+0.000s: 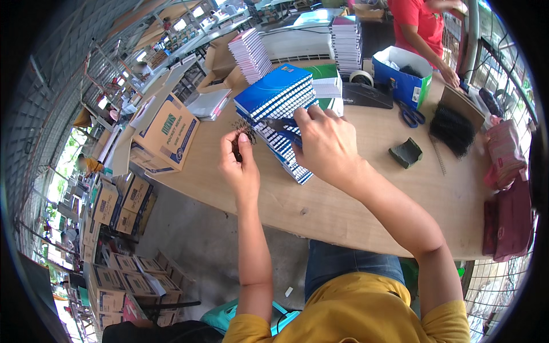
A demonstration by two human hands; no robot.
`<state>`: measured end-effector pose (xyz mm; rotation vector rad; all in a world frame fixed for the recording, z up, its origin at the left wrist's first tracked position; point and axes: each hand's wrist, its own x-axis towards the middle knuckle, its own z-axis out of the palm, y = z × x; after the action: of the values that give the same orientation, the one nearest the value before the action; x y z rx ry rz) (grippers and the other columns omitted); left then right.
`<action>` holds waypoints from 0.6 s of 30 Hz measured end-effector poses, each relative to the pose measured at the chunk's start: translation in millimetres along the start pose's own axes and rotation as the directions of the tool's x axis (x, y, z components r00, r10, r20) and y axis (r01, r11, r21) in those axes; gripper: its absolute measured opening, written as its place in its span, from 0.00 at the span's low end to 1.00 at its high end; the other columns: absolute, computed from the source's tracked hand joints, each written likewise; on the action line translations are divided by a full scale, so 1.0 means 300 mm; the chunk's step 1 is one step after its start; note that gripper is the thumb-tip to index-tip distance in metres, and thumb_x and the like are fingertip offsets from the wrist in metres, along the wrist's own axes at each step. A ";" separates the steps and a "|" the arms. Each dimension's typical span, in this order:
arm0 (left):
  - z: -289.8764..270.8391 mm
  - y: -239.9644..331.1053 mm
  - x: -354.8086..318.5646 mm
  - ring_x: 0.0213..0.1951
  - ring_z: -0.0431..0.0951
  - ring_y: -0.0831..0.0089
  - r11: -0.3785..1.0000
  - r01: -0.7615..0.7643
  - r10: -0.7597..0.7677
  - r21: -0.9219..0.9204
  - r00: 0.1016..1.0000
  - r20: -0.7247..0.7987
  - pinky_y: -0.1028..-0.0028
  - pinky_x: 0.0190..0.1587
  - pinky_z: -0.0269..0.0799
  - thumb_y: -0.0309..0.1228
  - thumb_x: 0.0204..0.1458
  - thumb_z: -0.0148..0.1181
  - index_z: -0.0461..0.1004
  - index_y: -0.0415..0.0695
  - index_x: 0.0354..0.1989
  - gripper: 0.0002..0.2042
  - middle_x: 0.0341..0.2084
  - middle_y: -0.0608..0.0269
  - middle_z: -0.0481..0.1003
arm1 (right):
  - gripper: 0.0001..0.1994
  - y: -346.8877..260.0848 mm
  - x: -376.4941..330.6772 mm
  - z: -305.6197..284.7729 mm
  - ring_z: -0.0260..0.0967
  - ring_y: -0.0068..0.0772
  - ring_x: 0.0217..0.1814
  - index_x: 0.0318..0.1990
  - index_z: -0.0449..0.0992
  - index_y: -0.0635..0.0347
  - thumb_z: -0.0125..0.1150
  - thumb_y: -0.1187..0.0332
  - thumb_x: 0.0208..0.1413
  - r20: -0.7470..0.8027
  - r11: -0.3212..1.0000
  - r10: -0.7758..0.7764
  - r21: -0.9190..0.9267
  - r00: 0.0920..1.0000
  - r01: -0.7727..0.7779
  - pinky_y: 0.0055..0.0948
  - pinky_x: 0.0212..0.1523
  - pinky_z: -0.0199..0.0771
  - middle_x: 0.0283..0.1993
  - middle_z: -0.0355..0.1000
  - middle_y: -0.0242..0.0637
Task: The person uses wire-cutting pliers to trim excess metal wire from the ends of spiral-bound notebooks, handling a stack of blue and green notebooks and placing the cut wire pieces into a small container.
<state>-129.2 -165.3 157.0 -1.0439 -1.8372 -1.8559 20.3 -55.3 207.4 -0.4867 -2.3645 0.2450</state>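
A tall stack of blue spiral notebooks (275, 91) stands on the table in front of me, wire-bound edges facing my side. My right hand (329, 140) is closed at those edges around what look like blue-handled pliers (290, 137), their dark jaws against the bindings; the fingers partly hide the tool. Just left of the stack, my left hand (240, 162) is curled around a small tangle of dark wire pieces (245, 132), thumb on top. Some wire ends stick out beyond its fingers toward the notebooks.
Cardboard box (166, 135) at left; blue scissors (410, 114), small dark green holder (406, 153) and black wire coils (452, 130) at right. Behind are a blue-and-white carton (402, 74), tape dispenser (366, 94) and notebook stacks (346, 46). Someone in red (417, 28) stands across the table.
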 end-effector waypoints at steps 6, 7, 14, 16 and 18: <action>0.014 0.071 0.022 0.31 0.70 0.81 0.999 0.019 -0.017 -0.037 0.999 0.051 0.78 0.34 0.68 0.28 0.64 0.52 0.73 0.38 0.49 0.10 0.31 0.66 0.73 | 0.18 -0.003 0.022 0.007 0.75 0.53 0.43 0.39 0.72 0.67 0.67 0.68 0.41 -0.034 0.997 -0.011 -0.083 0.999 0.008 0.51 0.40 0.74 0.40 0.73 0.51; 0.013 0.090 0.026 0.32 0.70 0.81 0.999 0.041 -0.039 -0.032 0.997 0.068 0.78 0.35 0.68 0.28 0.64 0.51 0.73 0.38 0.50 0.11 0.31 0.66 0.73 | 0.17 -0.008 0.024 0.007 0.75 0.53 0.43 0.39 0.72 0.67 0.67 0.68 0.41 -0.038 0.996 -0.011 -0.085 0.999 0.008 0.51 0.40 0.74 0.40 0.73 0.51; 0.032 0.087 0.047 0.31 0.70 0.81 0.986 -0.164 0.164 -0.014 0.986 0.028 0.78 0.35 0.68 0.27 0.63 0.52 0.74 0.39 0.49 0.09 0.31 0.66 0.74 | 0.12 -0.002 0.062 0.005 0.77 0.52 0.40 0.33 0.74 0.66 0.65 0.70 0.41 0.115 0.999 0.012 0.045 0.993 -0.017 0.50 0.39 0.75 0.36 0.75 0.52; 0.038 0.088 0.048 0.30 0.71 0.81 0.983 -0.178 0.178 0.037 0.984 -0.001 0.78 0.34 0.69 0.27 0.63 0.52 0.75 0.39 0.47 0.09 0.30 0.66 0.74 | 0.11 0.003 0.066 -0.002 0.77 0.51 0.39 0.33 0.74 0.66 0.64 0.71 0.42 0.170 0.996 0.022 0.087 0.985 -0.038 0.49 0.38 0.76 0.36 0.75 0.52; 0.044 0.094 0.045 0.30 0.71 0.81 0.984 -0.177 0.177 0.036 0.984 -0.010 0.77 0.33 0.69 0.26 0.63 0.52 0.75 0.39 0.46 0.08 0.30 0.66 0.75 | 0.11 0.002 0.058 -0.007 0.77 0.51 0.38 0.34 0.74 0.66 0.63 0.71 0.42 0.162 0.996 0.026 0.076 0.986 -0.038 0.48 0.38 0.76 0.35 0.75 0.52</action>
<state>-115.5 -152.4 185.1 -1.1399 -1.7023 -1.7179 10.0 -47.4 219.2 -0.4834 -2.4940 0.4041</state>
